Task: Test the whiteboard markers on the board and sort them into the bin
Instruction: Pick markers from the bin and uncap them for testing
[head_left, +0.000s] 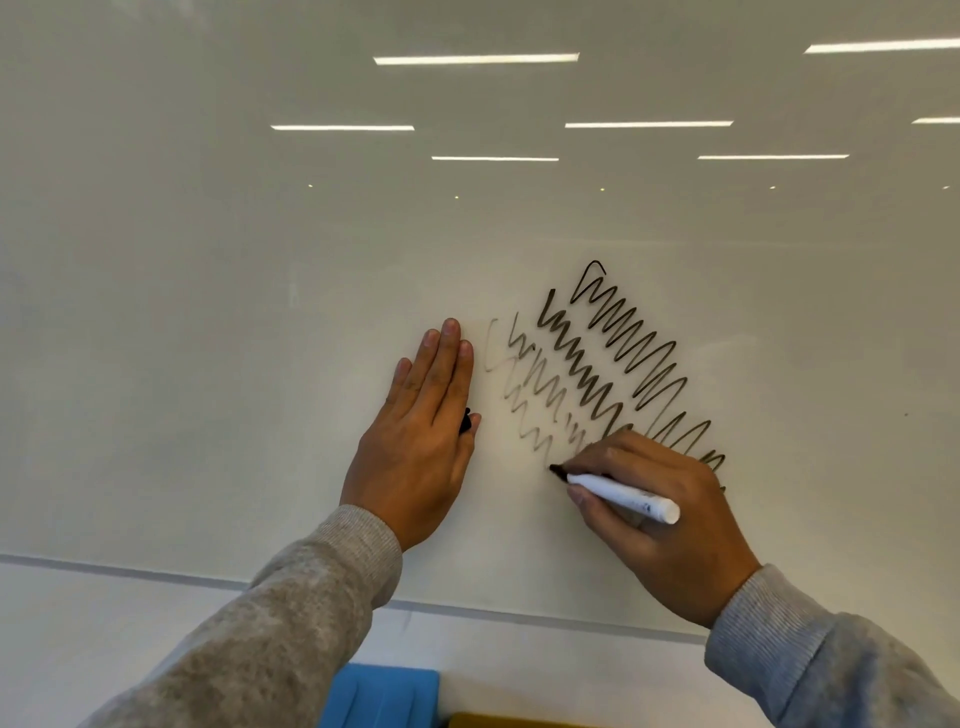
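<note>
Markers are the matter here, and one white-barrelled marker (623, 496) is at work on the whiteboard (208, 312).

Furthest left, the left hand (421, 436) lies flat against the board, fingers straight and close together, pointing up. A small black piece, likely the marker's cap (466, 420), shows between the thumb and the side of the palm; how it is held there cannot be told.

Just right of those fingertips begin the scribbles (597, 374): several zigzag rows slanting down to the right, faint and grey nearest the left hand, bolder and blacker toward the upper right.

Next comes the right hand (665, 514), its fingers curled round the marker and pinching the barrel near the dark tip. The tip touches the board at the lower end of the faintest row, left of the knuckles. The barrel's blunt end juts out to the right and down, over the back of the curled fingers.

Both arms wear grey sleeves (291, 623).

Along the bottom edge, a blue container (384, 696) peeks in, with a yellow edge (498, 721) just right of it. Their contents are out of view.
</note>
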